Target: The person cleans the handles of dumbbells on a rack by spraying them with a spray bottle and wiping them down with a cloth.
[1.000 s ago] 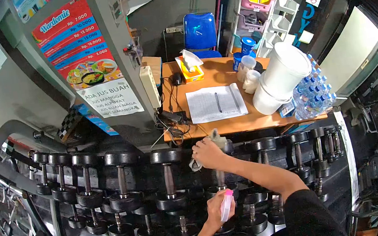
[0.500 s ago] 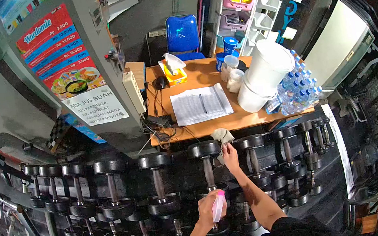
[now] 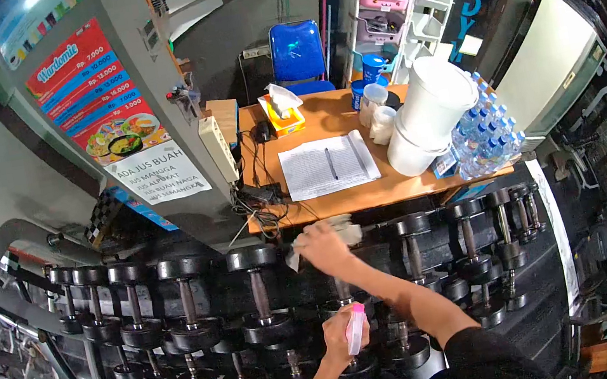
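Note:
My right hand (image 3: 325,250) presses a pale grey cloth (image 3: 343,232) over the top end of a black dumbbell, whose head is mostly hidden beneath. My left hand (image 3: 339,336) is wrapped round a clear spray bottle with a pink top (image 3: 355,326), held low in front of that dumbbell's lower end. To the left stands another dumbbell (image 3: 259,294) with a worn metal handle; to the right is a further one (image 3: 413,247). Both rest tilted on the rack, apart from my hands.
Several more dumbbells fill the two-tier rack (image 3: 204,283). Behind it, a wooden desk (image 3: 261,218) holds papers with a pen (image 3: 329,163), a tissue box (image 3: 284,122), white buckets (image 3: 419,125) and bottled water (image 3: 486,139). Cables (image 3: 262,203) hang over its front left edge.
My right hand has moved left with the cloth, from beside the dumbbell's head to over it. My left hand still holds the spray bottle in nearly the same place. The view has shifted slightly.

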The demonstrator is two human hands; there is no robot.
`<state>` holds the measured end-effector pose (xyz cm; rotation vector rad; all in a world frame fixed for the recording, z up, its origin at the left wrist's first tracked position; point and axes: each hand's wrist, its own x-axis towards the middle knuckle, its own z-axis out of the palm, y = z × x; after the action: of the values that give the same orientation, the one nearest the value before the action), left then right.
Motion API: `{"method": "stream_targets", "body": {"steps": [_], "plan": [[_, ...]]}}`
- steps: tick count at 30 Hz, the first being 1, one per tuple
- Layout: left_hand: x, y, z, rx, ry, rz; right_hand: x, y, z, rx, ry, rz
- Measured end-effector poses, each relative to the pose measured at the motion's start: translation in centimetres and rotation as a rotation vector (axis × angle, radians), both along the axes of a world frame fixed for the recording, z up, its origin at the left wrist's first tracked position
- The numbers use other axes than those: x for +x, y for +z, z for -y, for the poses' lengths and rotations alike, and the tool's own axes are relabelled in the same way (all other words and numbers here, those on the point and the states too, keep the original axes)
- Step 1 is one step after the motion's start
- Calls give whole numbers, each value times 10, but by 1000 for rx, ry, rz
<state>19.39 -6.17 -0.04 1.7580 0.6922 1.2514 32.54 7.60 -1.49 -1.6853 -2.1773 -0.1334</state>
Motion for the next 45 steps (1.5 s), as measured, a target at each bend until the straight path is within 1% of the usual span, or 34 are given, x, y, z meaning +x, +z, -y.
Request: {"method": "stream_targets", "body": {"steps": [2,3,5,6,7,8,10,12,13,14,16,17,18,19,20,22,23,24,25,26,28,29,30,32,33,35,36,37,38,39,40,42,43,45], "plan": [[0,-2,-1,-9,-13,-31,-27,-16,-16,-380,59,630],[1,-3,-2,29,5,-37,-36,-23,-20,-375,58,624],[3,2,-5,68,22,-49,-50,-31,-24,-380,39,801],[4,4,-5,78,21,-61,-53,-35,-27,-380,40,795],[5,7,-5,86,22,-70,-54,-31,-30,-450,39,768],[5,7,-4,84,24,-73,-54,-23,-34,-521,40,742],[5,8,-4,49,-5,-87,-45,-6,-26,-555,63,724],[5,8,-9,62,-43,-37,-29,3,-16,-448,45,443],[5,3,-9,50,-16,-29,-18,-3,-11,-264,22,353],[5,3,-9,32,12,-24,-4,5,-3,-142,68,187],[3,8,-13,9,-14,-64,16,19,9,8,79,-62],[2,13,-17,-1,-44,-99,25,20,15,5,78,-64],[0,14,-18,-2,-45,-99,34,20,21,66,41,-229],[-2,15,-19,-74,-53,-111,44,19,27,126,5,-392],[-3,14,-20,-148,-60,-121,57,10,33,131,-12,-494],[-3,13,-23,-164,-52,-97,73,-21,46,82,-207,-868],[-3,12,-23,-177,-50,-78,77,-39,53,79,-207,-864],[-3,11,-24,-179,-51,-73,81,-59,59,36,-343,-1058],[-3,9,-24,-114,-32,-81,86,-71,62,-7,-482,-1249],[-4,7,-24,-51,-14,-91,88,-77,63,-8,-484,-1245],[-4,1,-23,-41,-14,-54,90,-87,66,-3,-716,-933],[-4,1,-25,-25,-10,-16,105,-81,58,-166,-663,-868],[-4,1,-25,-28,-4,-17,116,-78,50,-127,-595,-669],[-8,6,-24,-92,-61,-55,121,-47,25,-187,-612,-883],[-8,4,-24,-91,-59,-55,127,-47,12,-187,-610,-884],[-5,-3,-22,-26,-41,-25,140,-61,-14,-323,-475,-926],[-5,-2,-22,-26,-41,-26,146,-73,-23,-323,-475,-927],[-6,-2,-21,-35,-54,-8,151,-88,-32,-468,-274,-755],[-6,-1,-21,-43,-67,11,152,-84,-41,-602,-71,-574],[-5,-1,-21,-41,-62,14,159,-76,-51,-784,-44,-431],[-5,1,-22,-49,-45,-2,155,-58,-55,-783,-38,-427],[-5,2,-22,-62,-21,-19,140,-24,-57,-874,-87,-208],[-6,2,-22,-53,-27,-17,140,-20,-59,-835,-56,-182],[-6,5,-25,-46,-29,-19,136,4,-58,-805,-14,-183]]}}
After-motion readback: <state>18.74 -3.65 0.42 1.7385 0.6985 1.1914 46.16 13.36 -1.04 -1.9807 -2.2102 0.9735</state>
